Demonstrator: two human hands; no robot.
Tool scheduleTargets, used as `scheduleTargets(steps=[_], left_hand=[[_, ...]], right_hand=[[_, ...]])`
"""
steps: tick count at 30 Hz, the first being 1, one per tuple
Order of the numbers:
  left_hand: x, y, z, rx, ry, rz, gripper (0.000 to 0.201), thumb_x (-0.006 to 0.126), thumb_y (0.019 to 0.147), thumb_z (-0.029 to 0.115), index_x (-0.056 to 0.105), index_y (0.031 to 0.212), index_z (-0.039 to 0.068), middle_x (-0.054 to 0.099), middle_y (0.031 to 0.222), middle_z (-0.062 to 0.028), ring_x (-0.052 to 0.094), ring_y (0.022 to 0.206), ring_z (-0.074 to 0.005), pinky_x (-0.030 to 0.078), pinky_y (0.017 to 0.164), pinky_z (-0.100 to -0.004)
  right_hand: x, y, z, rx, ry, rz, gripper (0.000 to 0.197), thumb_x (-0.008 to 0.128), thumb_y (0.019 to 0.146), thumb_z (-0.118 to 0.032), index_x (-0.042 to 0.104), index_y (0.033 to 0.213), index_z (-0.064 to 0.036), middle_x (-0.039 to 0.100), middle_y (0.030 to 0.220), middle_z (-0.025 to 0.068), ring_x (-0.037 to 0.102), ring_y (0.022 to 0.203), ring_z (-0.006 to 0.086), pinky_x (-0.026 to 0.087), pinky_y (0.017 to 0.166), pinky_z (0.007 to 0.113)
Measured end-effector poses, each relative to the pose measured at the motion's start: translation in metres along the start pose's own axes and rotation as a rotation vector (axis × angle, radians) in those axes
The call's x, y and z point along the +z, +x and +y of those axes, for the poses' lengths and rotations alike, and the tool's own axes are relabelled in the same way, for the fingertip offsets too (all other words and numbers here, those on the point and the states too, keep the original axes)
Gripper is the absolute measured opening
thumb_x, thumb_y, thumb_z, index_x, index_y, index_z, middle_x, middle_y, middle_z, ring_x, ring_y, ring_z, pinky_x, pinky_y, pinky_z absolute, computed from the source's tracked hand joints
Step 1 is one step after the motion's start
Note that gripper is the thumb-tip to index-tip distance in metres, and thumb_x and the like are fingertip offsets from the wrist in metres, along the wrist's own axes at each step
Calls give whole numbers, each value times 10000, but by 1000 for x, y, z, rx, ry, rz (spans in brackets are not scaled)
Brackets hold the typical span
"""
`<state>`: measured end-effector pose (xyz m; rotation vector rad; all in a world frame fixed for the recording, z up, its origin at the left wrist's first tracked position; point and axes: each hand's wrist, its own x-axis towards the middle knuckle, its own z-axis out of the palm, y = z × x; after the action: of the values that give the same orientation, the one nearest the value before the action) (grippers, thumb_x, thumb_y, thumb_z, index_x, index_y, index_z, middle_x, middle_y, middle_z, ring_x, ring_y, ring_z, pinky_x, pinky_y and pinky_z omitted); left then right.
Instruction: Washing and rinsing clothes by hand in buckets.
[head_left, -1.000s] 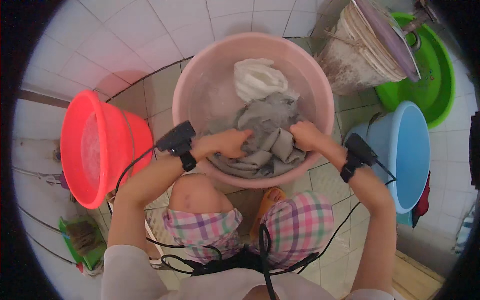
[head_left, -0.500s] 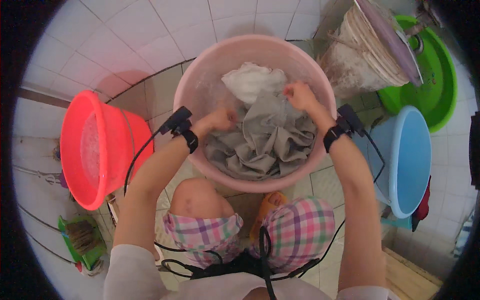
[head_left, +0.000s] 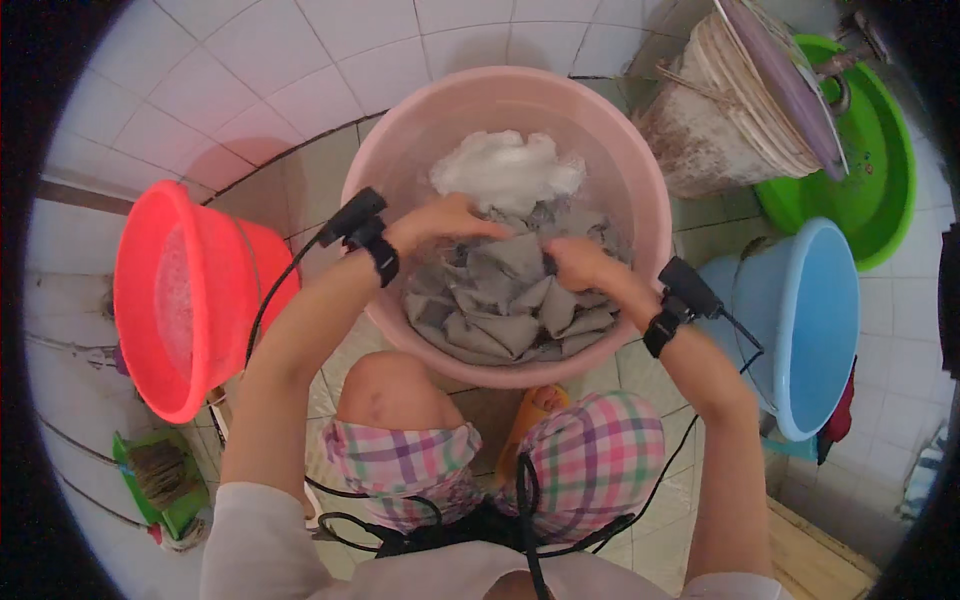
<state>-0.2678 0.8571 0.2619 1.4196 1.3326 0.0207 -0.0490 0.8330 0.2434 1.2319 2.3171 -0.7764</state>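
Lying in creased folds in the pink basin (head_left: 655, 190), the grey cloth (head_left: 500, 290) looks wet, soft and limp; being soaked, it is probably heavy for its bulk, rather slippery and not fragile, and the raised folds near its middle seem the best hold, one hand to each side. The left hand (head_left: 450, 218) rests over the cloth's upper left part; some of its fingers are hidden, and I cannot tell whether they pinch a fold. Right of it, the right hand (head_left: 590, 268) has its fingers curled in against the cloth, but blur hides whether any fabric is caught between them. Just beyond both hands sits a white cloth (head_left: 510, 165), close against the grey one's far edge, so the two could tangle.

Around the basin, from the left: a green dustpan (head_left: 185, 510) with a brush (head_left: 160, 475), then a red bucket (head_left: 235, 280) near the left forearm (head_left: 325, 320), where a cable (head_left: 268, 295) hangs and might snag. The knees (head_left: 395, 390) crowd the basin's near side. To the right come a grimy white bucket (head_left: 690, 130), a blue bucket (head_left: 745, 310) near the right forearm (head_left: 700, 370), and a green basin (head_left: 880, 170)
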Motion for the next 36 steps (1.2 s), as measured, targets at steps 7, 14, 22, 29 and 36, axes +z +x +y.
scheduleTargets(steps=[7, 14, 22, 29, 36], left_hand=[[31, 9, -16, 415, 687, -101, 585, 644, 592, 514, 601, 789, -35, 569, 757, -185, 550, 671, -301, 440, 591, -375], [16, -42, -37, 612, 601, 125, 308, 598, 660, 288, 568, 658, -18, 548, 716, -189, 534, 666, -331, 416, 587, -426], [-24, -100, -20, 265, 501, -121, 224, 610, 553, 193, 554, 625, -12, 505, 535, -174, 498, 512, -318, 390, 515, -406], [-13, -70, -13, 77, 714, -69, 294, 542, 685, 267, 599, 723, -19, 561, 682, -215, 556, 652, -353, 430, 587, -422], [5, -16, -71, 129, 639, 154, 241, 512, 715, 210, 606, 745, -9, 570, 719, -211, 560, 701, -360, 439, 650, -414]], right_hand=[[-5, -18, -17, 12, 606, 29, 390, 628, 657, -220, 561, 1008, -64, 587, 771, 122, 542, 555, 233, 459, 500, 330], [-33, -26, 24, 272, 818, -28, 322, 534, 728, -96, 586, 1044, -132, 599, 779, 73, 514, 448, 137, 430, 392, 274], [-42, -23, 30, -69, 40, -14, 446, 531, 596, 13, 588, 1022, -106, 610, 873, 160, 575, 835, 275, 438, 730, 349], [-36, 25, 44, 131, 417, 0, 434, 509, 587, -41, 600, 1001, -135, 597, 894, 159, 578, 788, 284, 445, 742, 343], [-2, 37, 59, 294, 634, -57, 571, 416, 593, 44, 498, 1142, -87, 559, 975, 162, 574, 747, 239, 481, 478, 312]])
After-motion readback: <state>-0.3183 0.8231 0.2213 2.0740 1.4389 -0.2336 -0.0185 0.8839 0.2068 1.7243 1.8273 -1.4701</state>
